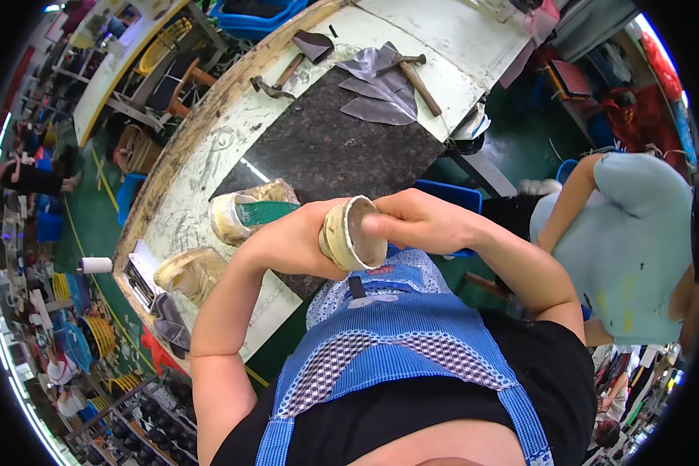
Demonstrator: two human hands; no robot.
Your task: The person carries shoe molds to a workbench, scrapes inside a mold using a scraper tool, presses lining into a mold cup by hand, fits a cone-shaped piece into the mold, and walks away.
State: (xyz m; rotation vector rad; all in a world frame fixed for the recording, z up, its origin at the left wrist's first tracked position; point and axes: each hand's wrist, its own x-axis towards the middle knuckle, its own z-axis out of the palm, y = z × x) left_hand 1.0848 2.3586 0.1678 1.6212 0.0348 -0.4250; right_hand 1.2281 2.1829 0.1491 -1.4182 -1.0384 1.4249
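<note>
A cream, round pot (335,237) with a crusted, stained side is tilted in front of my apron, its mouth turned to the right. My left hand (295,239) wraps round its side, with part of the fingers hidden behind it. At the mouth, my right hand (427,221) grips the rim, thumb over the opening and other fingers partly hidden. Behind my left wrist, a similar pot (227,219) stands on the bench with a green strip (266,211) across it. A third crusted container (188,273) sits nearer the bench's left end.
On the bench (202,167) lies a dark stone slab (342,151). Beyond it are two hammers (421,87) and grey cut pieces (380,89). A person in a light blue shirt (617,241) is close on my right. A blue bin (450,198) stands below the bench edge.
</note>
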